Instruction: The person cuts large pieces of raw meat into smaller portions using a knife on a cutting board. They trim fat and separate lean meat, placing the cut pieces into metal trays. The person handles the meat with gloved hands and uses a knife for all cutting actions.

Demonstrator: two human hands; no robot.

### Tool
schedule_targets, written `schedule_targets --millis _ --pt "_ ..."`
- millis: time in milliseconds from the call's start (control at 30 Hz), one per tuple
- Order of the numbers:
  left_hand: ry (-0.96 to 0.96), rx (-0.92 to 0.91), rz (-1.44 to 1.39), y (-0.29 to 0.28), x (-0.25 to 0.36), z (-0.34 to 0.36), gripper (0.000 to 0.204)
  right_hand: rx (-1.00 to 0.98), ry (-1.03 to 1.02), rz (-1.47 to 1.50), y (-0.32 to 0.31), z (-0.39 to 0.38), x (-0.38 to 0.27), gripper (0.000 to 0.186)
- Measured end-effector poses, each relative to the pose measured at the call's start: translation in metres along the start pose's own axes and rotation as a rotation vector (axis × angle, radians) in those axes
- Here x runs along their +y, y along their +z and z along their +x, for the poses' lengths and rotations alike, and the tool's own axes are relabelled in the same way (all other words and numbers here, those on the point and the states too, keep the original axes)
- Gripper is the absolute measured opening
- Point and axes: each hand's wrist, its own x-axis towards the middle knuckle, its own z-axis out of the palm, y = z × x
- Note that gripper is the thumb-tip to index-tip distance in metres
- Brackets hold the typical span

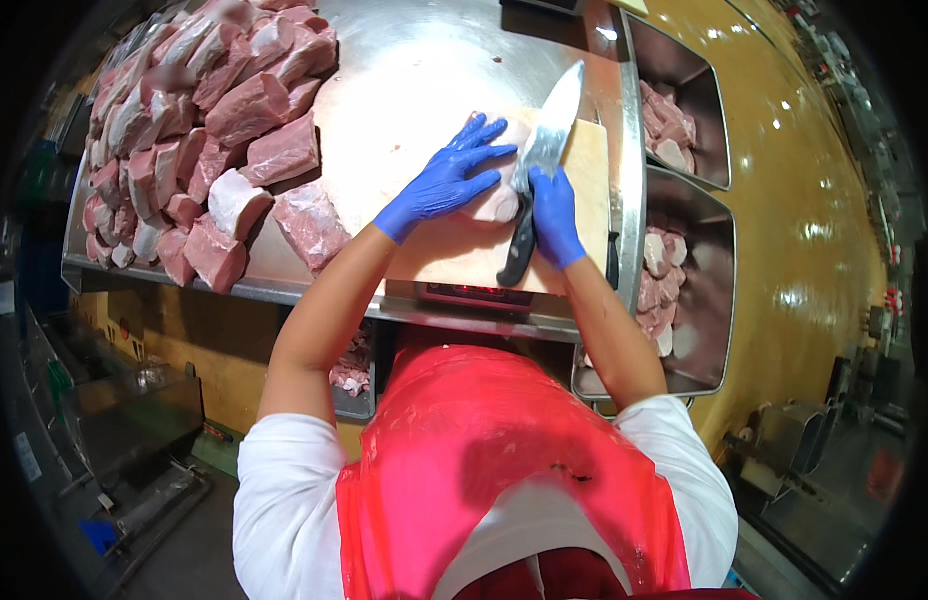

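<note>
At the far left, a large pile of raw meat pieces (219, 150) is heaped on a metal table (404, 40). Just to the right of the pile, near the front edge, a flat pink slab (309, 225) is set down on the metal. Below that edge, scraps are partly seen in a bin (362, 402).

Further right, the left hand (444, 182), covered by a blue glove, is held open and flat, its fingers spread and pointed to the right and away from the body. Nothing is grasped by it; its fingers are laid on a pale piece of meat (498, 205), by which the cutting board (586, 165) is partly covered. How firmly the meat is pressed cannot be told.

Beside that piece, a knife (552, 130) is held with its broad blade pointed away from the body and slanted to the right. Whether the meat is touched by the blade cannot be made out. The knife is grasped near the top of its black handle by the gloved right hand (557, 222), whose fingers are closed around it; the handle's lower end is left exposed.

At the board's right side, a second dark handle (612, 262) is seen. At the far right, meat is held in two metal bins, an upper bin (712, 115) and a lower bin (706, 320).
</note>
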Motion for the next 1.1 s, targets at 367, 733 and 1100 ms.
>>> schedule_targets --millis 367,733,1100 --pt "-0.568 0.799 -0.75 -0.016 0.034 -0.184 0.02 -0.461 -0.22 -0.709 -0.002 -0.112 -0.042 0.035" --pt "-0.577 0.725 -0.387 -0.007 0.061 -0.221 0.017 -0.691 -0.109 -1.16 -0.025 -0.131 -0.074 0.072" --pt "-0.262 0.565 0.384 0.026 0.022 -0.121 0.012 -0.52 -0.358 -0.865 -0.031 -0.114 -0.107 0.076"
